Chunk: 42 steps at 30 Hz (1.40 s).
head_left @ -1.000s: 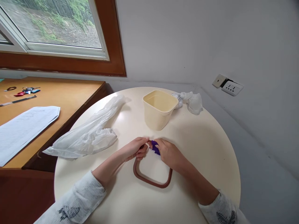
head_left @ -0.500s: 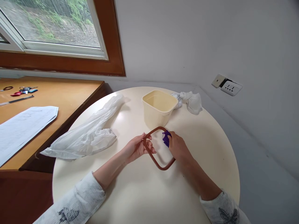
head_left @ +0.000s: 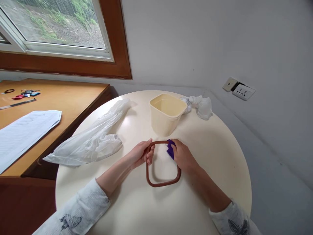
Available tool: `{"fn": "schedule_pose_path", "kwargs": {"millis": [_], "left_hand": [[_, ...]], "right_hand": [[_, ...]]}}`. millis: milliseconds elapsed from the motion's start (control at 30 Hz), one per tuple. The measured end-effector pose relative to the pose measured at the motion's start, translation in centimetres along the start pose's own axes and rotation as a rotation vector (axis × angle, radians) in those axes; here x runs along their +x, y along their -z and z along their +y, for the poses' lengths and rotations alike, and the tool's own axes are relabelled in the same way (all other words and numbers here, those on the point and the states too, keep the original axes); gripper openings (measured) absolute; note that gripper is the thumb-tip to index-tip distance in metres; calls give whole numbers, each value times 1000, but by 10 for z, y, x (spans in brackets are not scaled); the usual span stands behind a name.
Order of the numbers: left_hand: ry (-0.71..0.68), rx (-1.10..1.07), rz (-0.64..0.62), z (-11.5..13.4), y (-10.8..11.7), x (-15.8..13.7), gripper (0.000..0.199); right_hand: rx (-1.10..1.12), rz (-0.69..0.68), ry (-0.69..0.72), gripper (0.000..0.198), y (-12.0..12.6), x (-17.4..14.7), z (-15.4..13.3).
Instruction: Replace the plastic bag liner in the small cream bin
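Note:
My left hand (head_left: 140,154) is closed round the upper left corner of a brown rim ring (head_left: 162,184), a rounded square frame with an open middle. In my right hand (head_left: 185,156) a purple cloth (head_left: 170,150) is bunched against the ring's upper right corner; the fingers partly cover both. The ring is held over the white table, its lower edge toward me. Just beyond it stands a cream plastic bin (head_left: 162,122), upright and open at the top.
A crumpled clear plastic bag (head_left: 90,140) lies along the left of the round table (head_left: 220,156). Behind the bin sits a knotted white bag (head_left: 204,107). The wooden desk (head_left: 80,98) at left bears papers (head_left: 29,130), keys (head_left: 28,93) and a pen (head_left: 19,103).
The brown ring has turned from a slanted diamond to nearly square toward me and moved slightly left and lower. My right hand and the cloth have shifted slightly left, to its upper right corner.

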<state>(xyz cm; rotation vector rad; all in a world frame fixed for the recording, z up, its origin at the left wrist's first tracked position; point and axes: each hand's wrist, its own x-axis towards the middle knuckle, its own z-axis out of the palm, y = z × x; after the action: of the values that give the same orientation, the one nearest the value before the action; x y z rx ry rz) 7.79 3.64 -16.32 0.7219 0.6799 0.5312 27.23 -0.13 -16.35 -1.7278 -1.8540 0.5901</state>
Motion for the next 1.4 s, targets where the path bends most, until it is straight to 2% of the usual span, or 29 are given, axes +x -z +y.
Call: {"fn": "schedule_pose_path", "kwargs": {"millis": [100, 167, 267, 367, 433, 667, 800, 900, 1067, 1167, 1267, 1400], "left_hand": [[-11, -43, 65, -1, 1, 3, 37], [-27, -83, 66, -1, -1, 4, 34], [-53, -140, 7, -2, -5, 3, 26], [-49, -116, -102, -3, -6, 0, 19], [-41, -83, -128, -3, -5, -1, 20], [50, -23, -66, 5, 0, -6, 26], [169, 33, -153, 5, -1, -7, 24], [207, 49, -189, 2, -3, -6, 24], [73, -158, -83, 1, -5, -1, 24], [-33, -298, -105, 1, -7, -1, 27], [-98, -297, -172, 0, -10, -3, 24], [-130, -194, -226, -4, -12, -5, 15]], "right_hand": [[-9, 11, 17, 25, -1, 0, -1], [-34, 36, -30, 25, 1, 1, 0], [-74, 64, -118, 25, 5, 3, 5], [-82, 65, -132, 24, 6, 4, 10], [-67, 54, -104, 23, 6, 3, 10], [-23, -13, 18, 27, 3, 0, 5], [10, -124, 193, 31, -2, -3, -1], [25, -134, 235, 30, -6, -6, -7], [2, 41, 55, 34, -6, -1, -1], [-47, 98, -73, 34, 1, 5, 7], [-71, 131, -152, 33, 6, 8, 12], [-79, 124, -157, 33, 6, 7, 15]]}}
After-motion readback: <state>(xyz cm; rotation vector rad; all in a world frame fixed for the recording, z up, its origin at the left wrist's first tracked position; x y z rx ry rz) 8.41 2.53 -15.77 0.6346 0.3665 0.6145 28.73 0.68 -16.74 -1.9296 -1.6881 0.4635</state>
